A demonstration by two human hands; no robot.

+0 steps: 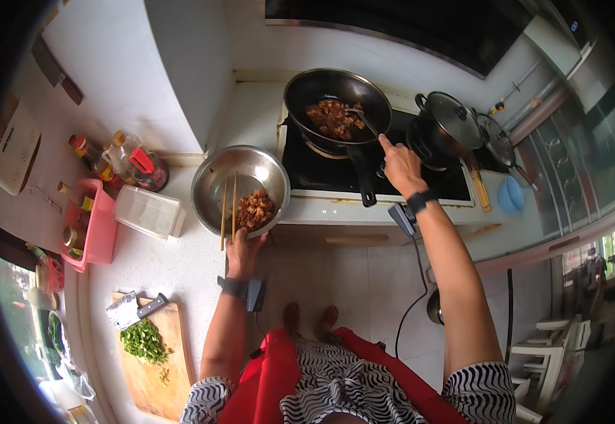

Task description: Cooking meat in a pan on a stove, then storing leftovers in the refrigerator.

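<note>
My left hand grips the near rim of a wide stainless steel bowl. A clump of dark, sauced chopped meat lies at the bowl's near right side, and a pair of wooden chopsticks leans over its rim. Over the stove, my right hand holds the handle of a metal spoon or spatula, its forefinger stretched along it. The tool's head rests in browned meat inside a black wok. The wok's black handle points toward me, below my right hand.
A lidded pot stands on the right of the black stove. At left are bottles, a pink bin and a clear plastic box. A cleaver and chopped greens lie on a wooden cutting board.
</note>
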